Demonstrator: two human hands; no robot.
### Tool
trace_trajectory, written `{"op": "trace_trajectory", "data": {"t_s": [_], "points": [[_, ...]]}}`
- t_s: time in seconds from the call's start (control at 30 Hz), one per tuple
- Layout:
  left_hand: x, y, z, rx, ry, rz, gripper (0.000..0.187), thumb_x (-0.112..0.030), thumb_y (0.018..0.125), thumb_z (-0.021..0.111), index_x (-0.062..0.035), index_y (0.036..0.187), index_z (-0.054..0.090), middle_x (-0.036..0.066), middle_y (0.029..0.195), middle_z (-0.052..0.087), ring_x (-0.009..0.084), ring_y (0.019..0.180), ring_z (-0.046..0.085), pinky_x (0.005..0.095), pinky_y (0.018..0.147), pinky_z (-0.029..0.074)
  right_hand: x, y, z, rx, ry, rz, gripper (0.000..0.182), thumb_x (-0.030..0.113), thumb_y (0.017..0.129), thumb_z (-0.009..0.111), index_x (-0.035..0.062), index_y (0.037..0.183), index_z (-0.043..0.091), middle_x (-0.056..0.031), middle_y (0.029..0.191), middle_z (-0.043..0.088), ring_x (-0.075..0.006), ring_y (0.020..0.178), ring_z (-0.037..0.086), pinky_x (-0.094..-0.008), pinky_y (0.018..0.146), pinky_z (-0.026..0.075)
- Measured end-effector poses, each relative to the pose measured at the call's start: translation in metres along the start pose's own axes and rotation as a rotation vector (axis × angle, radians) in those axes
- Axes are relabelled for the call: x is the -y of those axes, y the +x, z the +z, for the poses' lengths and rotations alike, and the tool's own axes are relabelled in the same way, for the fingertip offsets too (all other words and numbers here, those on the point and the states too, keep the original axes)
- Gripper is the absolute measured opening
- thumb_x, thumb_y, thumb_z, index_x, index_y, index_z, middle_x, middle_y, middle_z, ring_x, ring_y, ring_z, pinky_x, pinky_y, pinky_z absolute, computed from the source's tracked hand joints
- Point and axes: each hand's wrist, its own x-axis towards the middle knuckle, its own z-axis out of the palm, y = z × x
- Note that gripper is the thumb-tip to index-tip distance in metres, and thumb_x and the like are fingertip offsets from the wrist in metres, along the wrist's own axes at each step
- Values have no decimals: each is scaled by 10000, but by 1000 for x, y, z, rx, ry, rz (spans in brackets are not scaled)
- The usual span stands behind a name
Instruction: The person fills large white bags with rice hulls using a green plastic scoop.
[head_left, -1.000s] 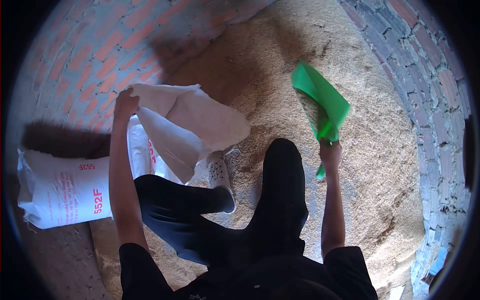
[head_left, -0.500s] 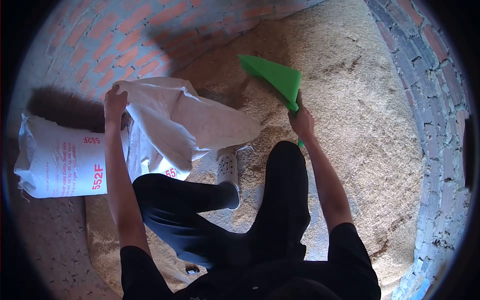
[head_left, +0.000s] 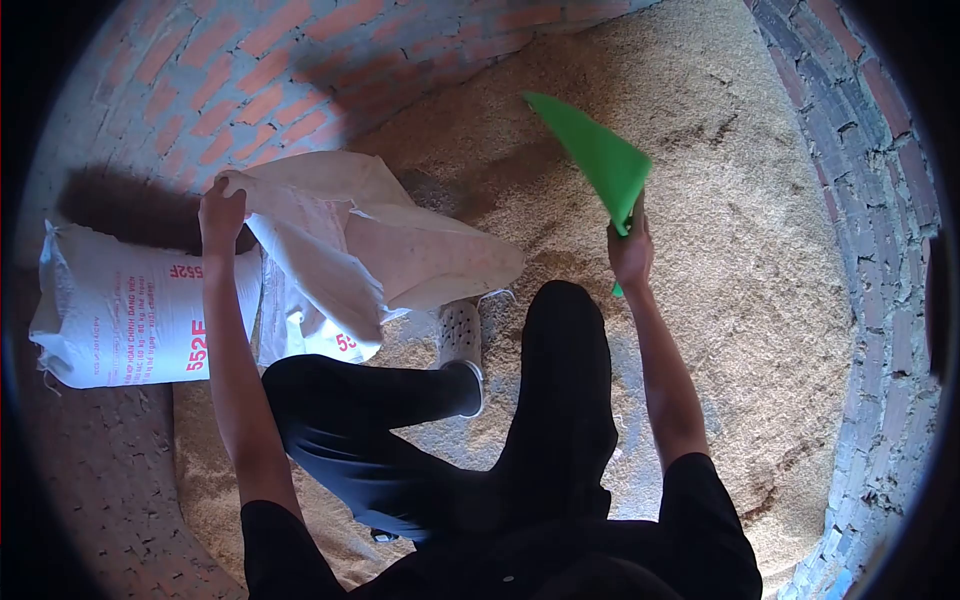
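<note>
My left hand [head_left: 222,212] is closed on the rim of a white woven sack [head_left: 330,225], whose mouth gapes toward the right. The sack stands in front of my bent leg, its lower part partly hidden by the folded cloth. In my right hand [head_left: 630,255] is the handle of a green dustpan-like scoop [head_left: 597,155], tilted, with its wide pan pointing up and left. The scoop hangs over a heap of pale, husk-like loose material [head_left: 740,270].
A filled white sack [head_left: 120,310] printed "552F" stands at the left. Curved brick walls [head_left: 250,90] enclose the space. My shoe [head_left: 460,340] rests on the husk-strewn floor between the open sack and my knee.
My right hand and the green scoop have moved right, away from the sack, and the scoop has turned steeper. My left hand has shifted slightly left, still gripping the sack's rim.
</note>
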Motion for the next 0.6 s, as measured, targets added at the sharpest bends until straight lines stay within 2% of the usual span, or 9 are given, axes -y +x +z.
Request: {"op": "trace_trajectory", "data": {"t_s": [0.03, 0.1, 0.17, 0.2, 0.27, 0.37, 0.43, 0.53, 0.6], "points": [[-14, -6, -8, 27, -116, -147, 520, -204, 716, 560, 28, 1181, 545, 254, 1024, 617, 359, 957, 615, 380, 878, 464, -5, -6, 5, 93, 203, 38, 744, 62, 787, 602, 180, 1426, 239, -193, 1000, 600, -294, 687, 646, -389, 535, 512], [-21, -9, -11, 37, -138, -146, 524, -204, 715, 555, 29, 1184, 543, 258, 1032, 613, 361, 963, 612, 381, 883, 461, -8, -19, 13, 180, 411, 72, 689, 83, 812, 588, 152, 1414, 260, -219, 983, 611, -329, 722, 647, -413, 578, 514], [-22, -9, -12, 47, -160, -144, 529, -204, 713, 550, 31, 1187, 541, 262, 1041, 609, 363, 968, 610, 383, 888, 458, -2, -35, 23, 166, 470, 82, 286, 155, 841, 587, 22, 1088, 533, -232, 902, 625, -358, 809, 631, -413, 694, 489], [-18, -8, -9, 33, -158, -116, 526, -201, 713, 547, 30, 1186, 543, 262, 1048, 606, 367, 969, 608, 383, 886, 459, -1, -42, 30, 161, 472, 82, 286, 155, 841, 587, 22, 1088, 533, -232, 902, 625, -358, 809, 631, -413, 694, 489], [-14, -7, -5, 18, -156, -80, 523, -198, 713, 544, 28, 1185, 545, 262, 1056, 603, 370, 969, 606, 383, 884, 461, -4, -56, 51, 312, 466, 12, 519, 130, 825, 585, 99, 1310, 403, -249, 918, 625, -389, 819, 631, -441, 700, 496], [4, -1, 3, 13, -107, -34, 517, -186, 713, 534, 41, 1178, 539, 268, 1048, 601, 378, 963, 604, 390, 872, 466, -28, -81, 107, 511, 514, -41, 571, 142, 811, 592, 111, 1340, 379, -255, 928, 622, -389, 832, 629, -452, 703, 493], [35, 12, 22, -29, 60, 271, 499, -158, 717, 518, 56, 1167, 531, 275, 1005, 610, 383, 913, 616, 405, 823, 488, -50, -93, 156, 823, 421, -141, 686, 160, 790, 608, 122, 1397, 289, -262, 916, 622, -390, 827, 627, -463, 703, 496], [-34, -18, -9, 21, -131, 49, 478, -115, 721, 507, 89, 1152, 517, 287, 933, 616, 373, 809, 643, 413, 733, 517, -18, -97, 158, 760, 281, -168, 806, 152, 764, 615, 141, 1437, 171, -267, 992, 599, -416, 803, 619, -474, 693, 499], [-60, -27, -9, 53, -189, 60, 470, -93, 718, 508, 103, 1145, 514, 290, 919, 615, 362, 765, 649, 404, 693, 524, 20, -86, 113, 554, 206, -237, 859, 135, 761, 614, 152, 1449, 99, -258, 1046, 562, -427, 743, 611, -484, 652, 500]]}}
